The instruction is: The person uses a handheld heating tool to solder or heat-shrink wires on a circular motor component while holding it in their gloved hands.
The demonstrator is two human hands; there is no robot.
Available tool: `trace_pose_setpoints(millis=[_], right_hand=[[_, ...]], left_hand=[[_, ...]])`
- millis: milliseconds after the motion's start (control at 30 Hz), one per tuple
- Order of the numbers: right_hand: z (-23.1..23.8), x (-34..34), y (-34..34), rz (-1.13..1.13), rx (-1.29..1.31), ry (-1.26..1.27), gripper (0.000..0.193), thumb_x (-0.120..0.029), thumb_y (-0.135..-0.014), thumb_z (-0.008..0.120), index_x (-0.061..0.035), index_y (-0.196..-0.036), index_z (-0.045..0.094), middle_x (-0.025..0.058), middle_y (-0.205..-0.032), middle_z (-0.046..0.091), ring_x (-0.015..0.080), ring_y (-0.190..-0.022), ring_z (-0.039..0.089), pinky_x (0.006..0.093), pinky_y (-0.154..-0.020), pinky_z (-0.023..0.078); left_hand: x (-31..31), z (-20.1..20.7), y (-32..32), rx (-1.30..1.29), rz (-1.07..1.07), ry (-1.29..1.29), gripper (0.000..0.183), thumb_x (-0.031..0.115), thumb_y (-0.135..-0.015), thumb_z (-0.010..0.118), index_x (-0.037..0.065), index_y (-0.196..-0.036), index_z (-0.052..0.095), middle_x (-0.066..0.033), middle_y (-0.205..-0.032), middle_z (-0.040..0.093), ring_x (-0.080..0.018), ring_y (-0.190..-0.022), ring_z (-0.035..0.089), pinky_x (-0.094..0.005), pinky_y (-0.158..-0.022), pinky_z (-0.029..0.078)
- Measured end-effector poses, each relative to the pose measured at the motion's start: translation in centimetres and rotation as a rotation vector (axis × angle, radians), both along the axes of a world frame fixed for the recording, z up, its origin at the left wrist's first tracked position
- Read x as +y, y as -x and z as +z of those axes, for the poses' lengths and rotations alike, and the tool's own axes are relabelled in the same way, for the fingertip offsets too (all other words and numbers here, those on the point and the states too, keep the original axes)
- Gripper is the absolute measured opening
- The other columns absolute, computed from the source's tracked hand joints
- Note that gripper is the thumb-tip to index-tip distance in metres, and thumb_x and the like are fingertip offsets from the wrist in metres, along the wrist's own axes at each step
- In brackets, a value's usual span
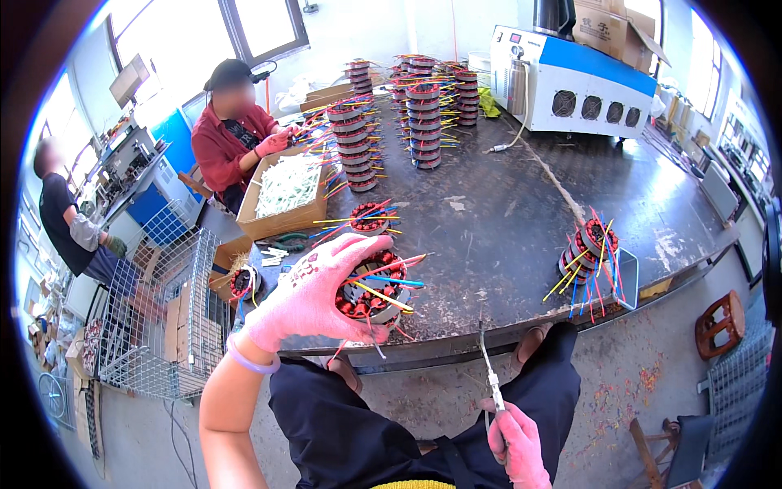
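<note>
My left hand (305, 285), in a pink glove, is wrapped round a motor stator (371, 306) at the table's front edge. The stator is a ring with red windings, and red, yellow and blue leads stick out of it. Lower right, over my lap, my right hand (519, 444), also gloved in pink, is closed on a slim tool with a pale shaft and thin dark tip (492, 379). Its tip points up toward the table edge, apart from the stator; its exact kind is unclear. Just behind the held stator lies another stator (371, 218).
Tall stacks of stators (353, 147) stand at the back, with a smaller stack (588, 248) at the right. A carton of pale sleeves (281, 191) sits at the left, near a seated co-worker (232, 134). A white-and-blue machine (570, 81) occupies the far right, a wire cage (163, 310) the left floor.
</note>
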State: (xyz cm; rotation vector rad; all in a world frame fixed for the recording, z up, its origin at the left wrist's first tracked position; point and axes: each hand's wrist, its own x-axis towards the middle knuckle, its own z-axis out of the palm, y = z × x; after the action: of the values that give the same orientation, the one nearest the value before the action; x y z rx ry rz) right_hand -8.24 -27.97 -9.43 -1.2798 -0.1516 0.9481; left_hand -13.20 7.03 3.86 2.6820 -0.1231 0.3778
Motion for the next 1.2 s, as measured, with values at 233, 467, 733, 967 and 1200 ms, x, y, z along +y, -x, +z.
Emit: trace_pose_setpoints(millis=[233, 467, 733, 967, 1200], right_hand=[[0.1, 0.3, 0.1, 0.003, 0.020, -0.010, 0.042, -0.029, -0.105, 0.049, 0.0035, -0.131, 0.055, -0.0051, -0.061, 0.046, 0.0029, -0.050, 0.034, 0.0209, -0.046, 0.023], [-0.2, 0.4, 0.0, 0.017, 0.010, 0.047, 0.043, -0.030, -0.105, 0.049, 0.0034, -0.131, 0.054, -0.0051, -0.061, 0.047, 0.0027, -0.050, 0.034, 0.0205, -0.047, 0.023], [0.2, 1.3, -0.2, 0.044, 0.082, 0.023, 0.038, -0.023, -0.105, 0.050, 0.0030, -0.132, 0.054, -0.0040, -0.063, 0.047, 0.0038, -0.054, 0.037, 0.0204, -0.050, 0.027], [-0.8, 3.0, 0.0, 0.125, 0.121, 0.001, 0.036, -0.018, -0.104, 0.048, 0.0036, -0.133, 0.054, -0.0024, -0.066, 0.049, 0.0060, -0.059, 0.043, 0.0216, -0.055, 0.033], [-0.4, 4.2, -0.2, 0.187, 0.191, -0.007, 0.039, -0.022, -0.105, 0.050, 0.0038, -0.134, 0.053, -0.0022, -0.067, 0.048, 0.0058, -0.060, 0.041, 0.0213, -0.055, 0.031]], left_hand=[[-0.3, -0.1, 0.0, -0.005, 0.003, -0.010, 0.101, 0.045, -0.056, 0.091, 0.001, -0.137, 0.049, -0.0169, -0.126, 0.057, -0.0357, -0.115, 0.057, -0.0427, -0.100, 0.045], [-0.3, -2.0, 0.1, -0.059, 0.053, -0.070, 0.102, 0.045, -0.055, 0.090, 0.002, -0.138, 0.049, -0.0159, -0.126, 0.057, -0.0364, -0.119, 0.055, -0.0448, -0.104, 0.042], [0.1, -6.9, -0.7, -0.215, 0.136, -0.230, 0.096, 0.035, -0.055, 0.089, 0.006, -0.139, 0.051, -0.0124, -0.134, 0.055, -0.0349, -0.126, 0.050, -0.0497, -0.113, 0.036], [1.9, -11.9, -1.4, -0.396, 0.182, -0.327, 0.094, 0.024, -0.051, 0.089, 0.002, -0.135, 0.052, -0.0137, -0.136, 0.054, -0.0333, -0.127, 0.052, -0.0527, -0.113, 0.037], [2.5, -12.9, -1.2, -0.439, 0.186, -0.346, 0.098, 0.019, -0.048, 0.090, 0.003, -0.137, 0.050, -0.0137, -0.138, 0.052, -0.0370, -0.130, 0.048, -0.0536, -0.113, 0.037]])
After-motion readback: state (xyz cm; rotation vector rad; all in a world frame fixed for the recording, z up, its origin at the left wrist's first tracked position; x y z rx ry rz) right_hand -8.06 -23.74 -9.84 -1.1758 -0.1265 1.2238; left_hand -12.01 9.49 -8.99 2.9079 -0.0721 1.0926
